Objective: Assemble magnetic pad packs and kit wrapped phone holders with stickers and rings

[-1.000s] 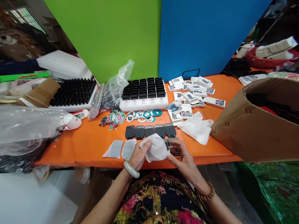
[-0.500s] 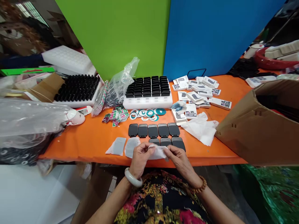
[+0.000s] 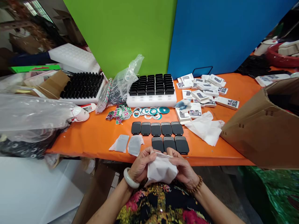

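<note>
Between my hands, at the table's front edge, hangs a thin white pouch (image 3: pixel 161 169). My left hand (image 3: pixel 141 165) pinches its upper left part between thumb and fingers. On the other side my right hand (image 3: pixel 182 168) grips its upper right part, fingers curled. Whether anything is inside it I cannot tell. Just beyond my hands lie two rows of flat black rounded-square devices (image 3: pixel 156 129). To the left of them are two similar dark pieces wrapped in white sleeves, a left one (image 3: pixel 121 143) and a right one (image 3: pixel 135 145).
Behind are ring stickers (image 3: pixel 153 111), printed cards (image 3: pixel 120 113), a white foam tray (image 3: pixel 151 101) of black pieces and small white boxes (image 3: pixel 201 95). White sleeves (image 3: pixel 205 129) lie to the right, beside a large cardboard box (image 3: pixel 259 133). Clear plastic bags (image 3: pixel 35 113) cover the left end.
The white pouch, bunched and flat before, now hangs spread open lower, nearer my body. Both hands have come closer together around its top. The view has shifted slightly.
</note>
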`<act>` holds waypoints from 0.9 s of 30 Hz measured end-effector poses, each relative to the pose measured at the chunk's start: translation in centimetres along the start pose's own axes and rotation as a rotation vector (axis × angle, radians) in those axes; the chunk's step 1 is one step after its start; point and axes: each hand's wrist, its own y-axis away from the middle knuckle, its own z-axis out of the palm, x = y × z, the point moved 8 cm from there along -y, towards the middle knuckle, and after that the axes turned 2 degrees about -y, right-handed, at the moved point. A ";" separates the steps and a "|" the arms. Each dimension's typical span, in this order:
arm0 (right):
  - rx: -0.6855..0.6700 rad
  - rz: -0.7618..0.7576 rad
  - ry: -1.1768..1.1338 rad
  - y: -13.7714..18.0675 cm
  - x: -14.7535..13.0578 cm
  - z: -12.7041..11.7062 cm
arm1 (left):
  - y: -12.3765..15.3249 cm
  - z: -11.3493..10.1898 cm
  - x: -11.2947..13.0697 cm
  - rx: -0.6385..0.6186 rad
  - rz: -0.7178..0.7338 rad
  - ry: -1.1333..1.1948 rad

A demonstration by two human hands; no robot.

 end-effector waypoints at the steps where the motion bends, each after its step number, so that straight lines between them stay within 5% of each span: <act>1: -0.022 0.006 -0.013 -0.2 0.0 0.3 | 0.0 0.2 0.0 -0.020 -0.018 0.010; 5: -0.096 0.069 0.012 -0.4 0.1 1.1 | 0.1 0.1 0.5 -0.069 -0.009 -0.103; 13: -0.022 -0.002 0.298 -0.1 -2.0 0.0 | 0.1 -2.6 2.7 -0.062 0.048 -0.890; 17: 0.038 0.023 0.767 -0.9 -2.4 -0.7 | 0.5 -2.6 4.7 -0.087 0.127 -1.003; 22: 0.190 -0.243 1.517 -2.6 -4.9 -0.8 | 1.1 -1.4 5.6 -0.202 0.225 -1.455; 27: 0.093 -0.229 1.969 -4.4 -4.2 -0.1 | 2.2 -0.4 5.9 -0.280 0.416 -1.633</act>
